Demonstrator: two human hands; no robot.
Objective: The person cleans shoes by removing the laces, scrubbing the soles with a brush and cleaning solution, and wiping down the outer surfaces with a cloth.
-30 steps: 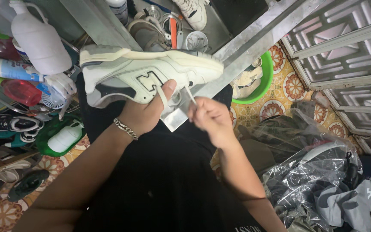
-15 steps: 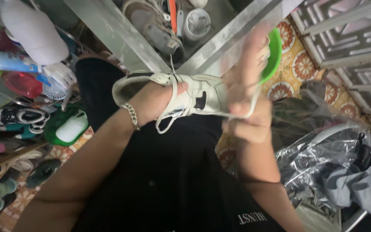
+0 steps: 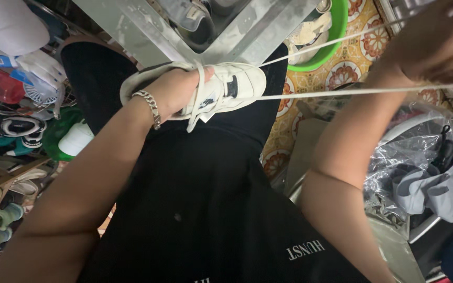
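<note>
- Clearly the left hand (image 3: 176, 94) is closed around the sneaker (image 3: 221, 91), gripping it across the middle, over the lap and just below the metal bench (image 3: 252, 31).
- A chain bracelet (image 3: 150, 107) sits on that wrist.
- Up at the right edge, the right hand (image 3: 436, 36) is closed on the lace (image 3: 352, 93); two strands run taut from the shoe's front to it, and a loose end hangs down by the left thumb.
- The sneaker looks light, with a firm sole and softer upper, so I judge a grip around the midfoot the steadiest; its smooth white sides may be a little slick.
- The lace is thin, soft and flat; pinching it near the end, or wrapping it once around a finger, should stop it slipping under tension.
- Round about: a green basin (image 3: 339, 31) on the patterned floor tiles, a pile of shoes (image 3: 6, 131) at the left, and crumpled clear plastic (image 3: 410, 152) over grey cloth at the right.
</note>
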